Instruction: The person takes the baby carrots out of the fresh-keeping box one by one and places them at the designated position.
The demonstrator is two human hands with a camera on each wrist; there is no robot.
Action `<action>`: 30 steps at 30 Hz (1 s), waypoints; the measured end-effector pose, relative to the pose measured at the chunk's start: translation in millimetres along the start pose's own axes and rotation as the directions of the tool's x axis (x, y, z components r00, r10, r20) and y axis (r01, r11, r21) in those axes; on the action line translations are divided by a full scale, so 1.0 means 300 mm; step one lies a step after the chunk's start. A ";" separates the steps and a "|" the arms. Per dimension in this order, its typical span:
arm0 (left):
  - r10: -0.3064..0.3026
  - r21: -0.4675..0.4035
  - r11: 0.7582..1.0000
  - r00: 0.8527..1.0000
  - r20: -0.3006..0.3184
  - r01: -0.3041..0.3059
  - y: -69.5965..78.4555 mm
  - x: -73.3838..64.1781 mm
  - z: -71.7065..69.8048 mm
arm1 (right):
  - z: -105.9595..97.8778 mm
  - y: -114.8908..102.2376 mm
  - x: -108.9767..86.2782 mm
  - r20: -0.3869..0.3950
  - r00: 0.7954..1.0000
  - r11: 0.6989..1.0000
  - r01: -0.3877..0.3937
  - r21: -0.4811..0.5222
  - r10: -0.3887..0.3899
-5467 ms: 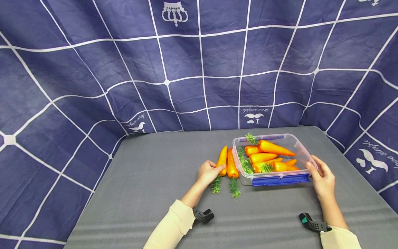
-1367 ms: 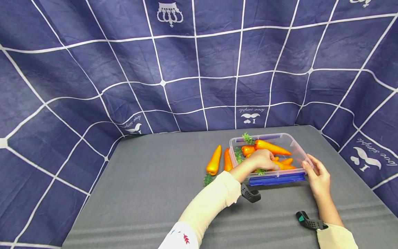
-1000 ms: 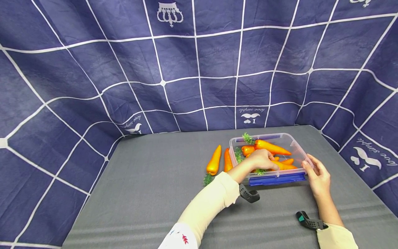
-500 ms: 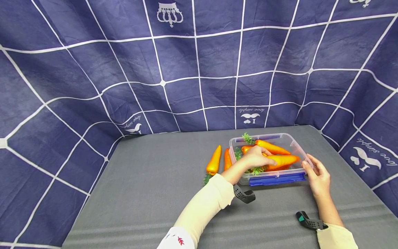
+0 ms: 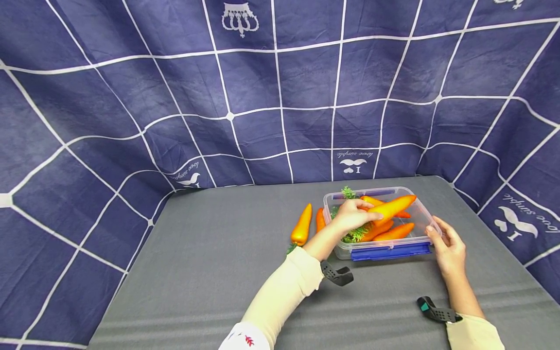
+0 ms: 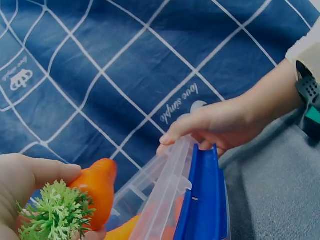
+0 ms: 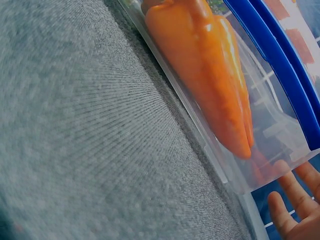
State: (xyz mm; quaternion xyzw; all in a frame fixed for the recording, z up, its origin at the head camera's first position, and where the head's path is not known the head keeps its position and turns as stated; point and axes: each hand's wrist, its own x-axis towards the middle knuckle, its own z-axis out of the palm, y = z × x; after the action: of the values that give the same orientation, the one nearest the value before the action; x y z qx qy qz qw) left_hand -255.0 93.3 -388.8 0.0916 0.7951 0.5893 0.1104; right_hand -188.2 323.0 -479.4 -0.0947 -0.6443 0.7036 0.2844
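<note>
My left hand grips an orange carrot by its thick end, lifted above a clear plastic container with blue clips. The leafy green top of that carrot hangs beside my palm in the left wrist view. Several more carrots lie inside the container, partly hidden by my hand. At the right front corner my right hand pinches the rim, thumb on top. From the right wrist view, its fingertips touch the outside of the wall.
Left of the container, one carrot lies on the grey tabletop. A second carrot lies against the container's left side, partly covered by my forearm. A dark blue curtain with white lines encloses the back and sides.
My left hand went from the carrots on the table into the container, then lifted a carrot up and back. The left loose carrot now lies farther left. My right hand kept its grip on the rim.
</note>
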 end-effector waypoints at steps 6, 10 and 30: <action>-0.039 -0.190 0.981 0.999 -0.023 0.034 -0.002 -0.013 -0.021 | 0.002 -0.002 -0.003 -0.002 1.000 1.000 0.007 0.013 -0.007; -0.054 -0.250 0.967 0.998 -0.027 0.046 -0.008 -0.020 -0.034 | 0.001 -0.001 -0.002 -0.002 1.000 1.000 0.000 0.023 0.000; -0.079 -0.424 0.903 0.997 -0.012 0.067 -0.039 -0.076 -0.099 | 0.006 0.000 -0.001 -0.006 1.000 1.000 0.017 0.017 -0.017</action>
State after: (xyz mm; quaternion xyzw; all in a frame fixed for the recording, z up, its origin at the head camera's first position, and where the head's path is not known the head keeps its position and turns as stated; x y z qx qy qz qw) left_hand -241.9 56.4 -390.2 0.0274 0.6529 0.7442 0.1383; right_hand -188.9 321.4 -479.1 -0.0889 -0.6382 0.7065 0.2928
